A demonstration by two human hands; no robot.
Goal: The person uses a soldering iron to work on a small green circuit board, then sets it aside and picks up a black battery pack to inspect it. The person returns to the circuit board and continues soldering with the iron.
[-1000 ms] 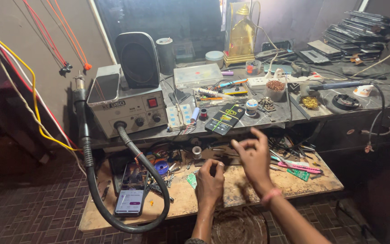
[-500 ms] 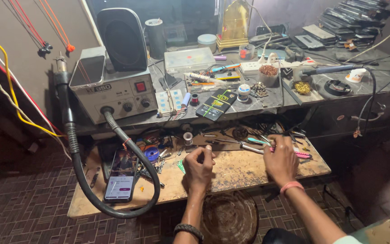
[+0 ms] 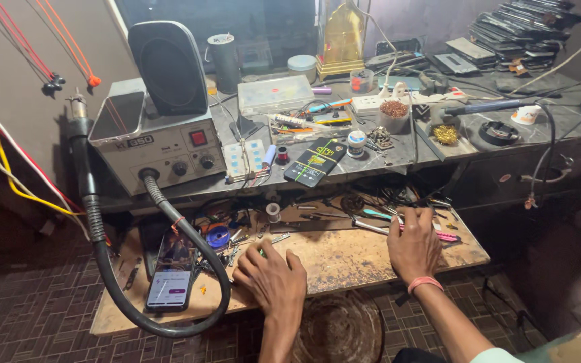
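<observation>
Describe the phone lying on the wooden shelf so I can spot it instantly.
Start at the grey box with knobs and follow its black hose down to the wooden shelf. Inside the hose's loop, beside the left hand, lies the phone, the only thing there with a lit screen.

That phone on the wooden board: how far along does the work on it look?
Done: the phone lies face up with its screen lit, apparently in one piece, beside the hot-air hose. In hand: neither hand is on it. The left hand rests on the wooden board among small parts, and the right hand presses down by the tweezers. Left: no open repair shows, so I cannot tell.
</observation>
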